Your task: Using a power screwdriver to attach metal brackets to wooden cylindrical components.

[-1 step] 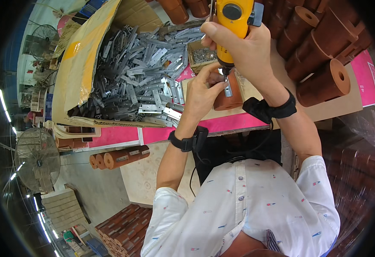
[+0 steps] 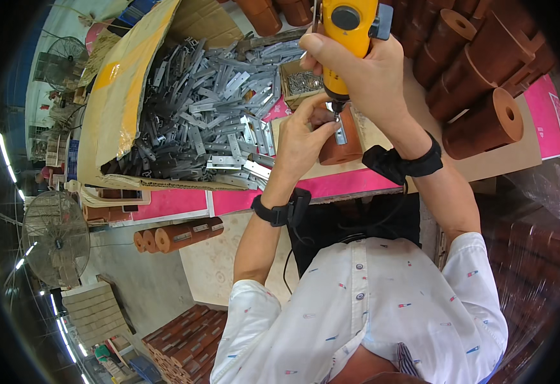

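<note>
My right hand (image 2: pixel 369 73) grips a yellow power screwdriver (image 2: pixel 350 41) with a black knob, its bit pointing down. The bit's tip meets a small shiny metal strip (image 2: pixel 340 136) lying on a reddish-brown cylinder (image 2: pixel 347 152) on the table. Thumb and fingers of my left hand (image 2: pixel 302 137) pinch together right beside the bit tip; whatever small thing they hold there is hidden. To the left, a large cardboard box (image 2: pixel 110 112) is heaped with grey metal strips (image 2: pixel 209 109). A small box (image 2: pixel 288 89) of screws (image 2: pixel 305 82) stands just beyond my left hand.
Several brown cylinders (image 2: pixel 485 125) stand and lie at the right and far side of the table. A pink covering (image 2: pixel 241 200) runs along its near edge. More cylinders (image 2: pixel 187 235) lie below at the left, near a standing fan (image 2: pixel 57 240). A cable hangs from my wrist strap.
</note>
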Motion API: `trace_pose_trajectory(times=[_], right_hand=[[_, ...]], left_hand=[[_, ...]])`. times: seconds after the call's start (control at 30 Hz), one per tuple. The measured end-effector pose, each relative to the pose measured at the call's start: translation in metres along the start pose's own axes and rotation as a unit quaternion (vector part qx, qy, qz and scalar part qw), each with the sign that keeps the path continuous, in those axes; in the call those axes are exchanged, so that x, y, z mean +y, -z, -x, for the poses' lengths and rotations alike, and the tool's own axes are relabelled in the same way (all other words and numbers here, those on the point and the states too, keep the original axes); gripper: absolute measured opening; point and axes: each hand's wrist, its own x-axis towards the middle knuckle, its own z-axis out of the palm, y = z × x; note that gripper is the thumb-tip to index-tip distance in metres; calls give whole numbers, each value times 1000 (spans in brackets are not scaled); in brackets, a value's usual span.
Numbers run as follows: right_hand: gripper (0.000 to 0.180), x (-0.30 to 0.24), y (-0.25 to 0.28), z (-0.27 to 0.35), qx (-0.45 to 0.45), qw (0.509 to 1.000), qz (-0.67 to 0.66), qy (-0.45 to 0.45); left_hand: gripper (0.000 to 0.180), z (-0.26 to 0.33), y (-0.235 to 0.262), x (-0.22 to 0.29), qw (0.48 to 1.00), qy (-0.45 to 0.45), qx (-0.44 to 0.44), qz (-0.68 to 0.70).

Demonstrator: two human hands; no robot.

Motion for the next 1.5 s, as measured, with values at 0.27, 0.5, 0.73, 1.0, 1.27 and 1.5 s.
trace_pose_trajectory(times=[0.27, 0.5, 0.73, 1.0, 1.27, 1.5], right_hand=[[22, 7, 1, -1, 1, 998, 63, 27], [25, 23, 0, -11, 13, 999, 33, 14], [29, 26, 2, -14, 37, 987, 147, 42], [28, 30, 2, -11, 43, 987, 140, 69], [26, 43, 7, -8, 11, 988, 129, 84], [35, 45, 6, -4, 20, 991, 123, 45]], left_hand=[[34, -3, -1, -9, 1000, -9, 10, -14], [34, -19, 1, -20, 992, -73, 50, -84], [30, -24, 3, -25, 986, -90, 43, -132], [29, -23, 4, -26, 975, -122, 41, -181], [29, -23, 3, -20, 968, -135, 32, -209], [43, -17, 6, -18, 973, -96, 2, -208]])
